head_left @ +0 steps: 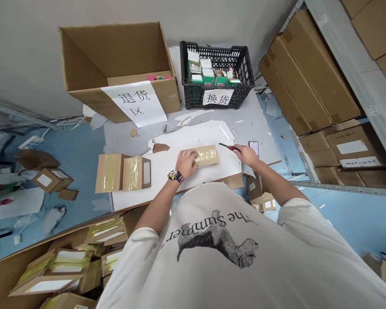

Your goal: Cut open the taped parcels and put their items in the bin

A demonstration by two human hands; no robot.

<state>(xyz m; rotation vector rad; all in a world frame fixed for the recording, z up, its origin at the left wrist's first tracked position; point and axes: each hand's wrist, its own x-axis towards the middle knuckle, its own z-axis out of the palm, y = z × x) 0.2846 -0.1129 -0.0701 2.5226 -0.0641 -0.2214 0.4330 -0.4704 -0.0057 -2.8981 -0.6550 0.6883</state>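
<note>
- The left hand [186, 163] lies palm down and loosely open on the left end of a taped cardboard box [206, 155], its fingers hidden from this angle, so I cannot tell whether it grips the box or only presses on it.
- A black-and-red wristwatch [176, 176] sits on the left wrist; the forearm slants up from the lower left.
- The right hand [248, 155] is closed around a utility knife [228, 147], with the fingers mostly hidden behind the back of the hand. The right forearm comes in from the lower right.
- The knife points left toward the box's far right corner. Its tip lies just beside the box, but I cannot tell whether they touch.
- The box lies flat on a white cardboard sheet [176, 171], with clear tape across its top.
- Two more taped boxes [109, 173] [137, 173] stand left of the left hand, and a smartphone [254, 149] lies just right of the right hand.
- Ahead, a black plastic crate [217, 75] holds small green-and-white boxes [209, 73], partly hidden by its walls.
- An open carton [51, 270] at the lower left, cut off by the frame, holds a jumble of boxes.
- The person's pale printed T-shirt [212, 244] covers the bottom of the view.
</note>
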